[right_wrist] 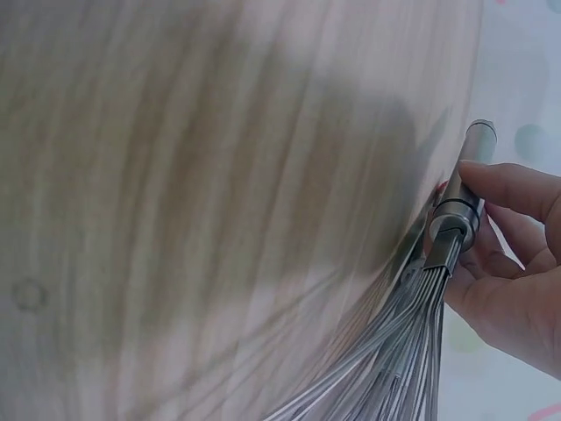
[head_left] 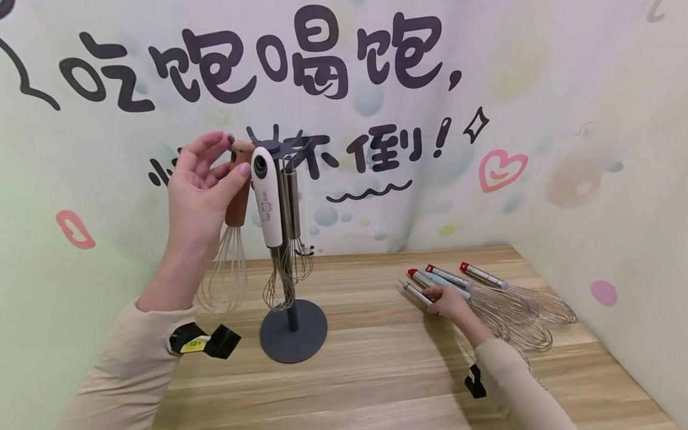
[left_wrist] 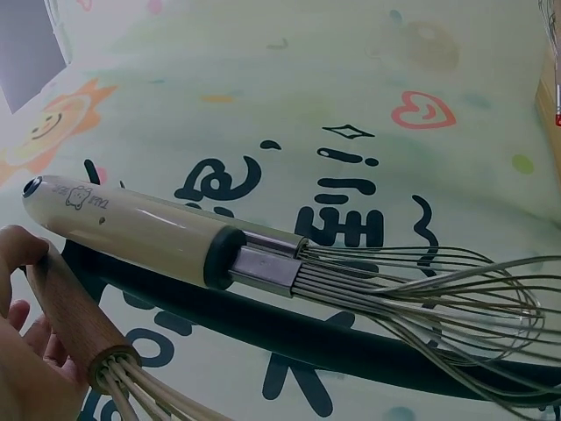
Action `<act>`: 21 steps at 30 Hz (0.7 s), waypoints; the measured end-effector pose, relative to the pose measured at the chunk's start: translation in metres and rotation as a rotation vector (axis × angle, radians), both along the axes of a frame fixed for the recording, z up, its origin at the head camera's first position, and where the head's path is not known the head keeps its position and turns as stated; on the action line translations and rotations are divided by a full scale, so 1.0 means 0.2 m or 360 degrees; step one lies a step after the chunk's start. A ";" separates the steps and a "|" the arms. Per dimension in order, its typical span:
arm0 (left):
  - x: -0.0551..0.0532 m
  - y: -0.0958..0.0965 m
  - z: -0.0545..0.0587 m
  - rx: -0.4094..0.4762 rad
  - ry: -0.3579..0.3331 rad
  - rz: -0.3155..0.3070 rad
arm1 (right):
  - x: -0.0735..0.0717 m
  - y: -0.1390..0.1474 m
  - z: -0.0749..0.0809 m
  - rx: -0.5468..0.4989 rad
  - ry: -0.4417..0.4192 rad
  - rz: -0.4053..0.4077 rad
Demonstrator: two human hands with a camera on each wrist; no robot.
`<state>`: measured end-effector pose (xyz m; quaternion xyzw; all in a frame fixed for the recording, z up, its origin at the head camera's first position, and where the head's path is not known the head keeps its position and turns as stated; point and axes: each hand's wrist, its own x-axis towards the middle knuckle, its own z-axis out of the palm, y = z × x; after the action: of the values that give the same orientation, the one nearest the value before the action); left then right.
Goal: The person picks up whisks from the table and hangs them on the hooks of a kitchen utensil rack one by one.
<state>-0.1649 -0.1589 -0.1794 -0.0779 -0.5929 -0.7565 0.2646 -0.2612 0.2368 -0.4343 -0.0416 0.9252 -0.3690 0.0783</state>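
My left hand [head_left: 201, 179] pinches the upper handle of a wooden-handled whisk [head_left: 236, 206] beside a dark stand [head_left: 292, 331]. Whether that whisk's loop sits on a hook is hidden by the fingers. Close by, a white-handled whisk [left_wrist: 131, 224] hangs on the stand, with steel-handled whisks [head_left: 290, 203] behind it. On the right of the table, my right hand [head_left: 448, 301] holds a steel-handled whisk [right_wrist: 460, 197] between thumb and fingers. Its wires point toward me, partly covered by the forearm.
Several whisks lie on the wooden table [head_left: 376, 370] near the right hand, among them a blue-handled one [head_left: 446, 285] and a red-tipped steel one [head_left: 484, 276]. A printed wall [head_left: 387, 221] stands right behind the table, and another side closes off the right.
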 end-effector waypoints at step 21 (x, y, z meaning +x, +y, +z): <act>0.04 0.00 0.00 -0.0258 0.0001 -0.0018 | 0.00 -0.06 0.13 -0.0289 -0.0024 -0.0048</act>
<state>-0.1568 -0.1583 -0.1785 -0.1026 -0.6516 -0.7076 0.2532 -0.2604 0.2256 -0.4077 -0.0319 0.8878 -0.4528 0.0755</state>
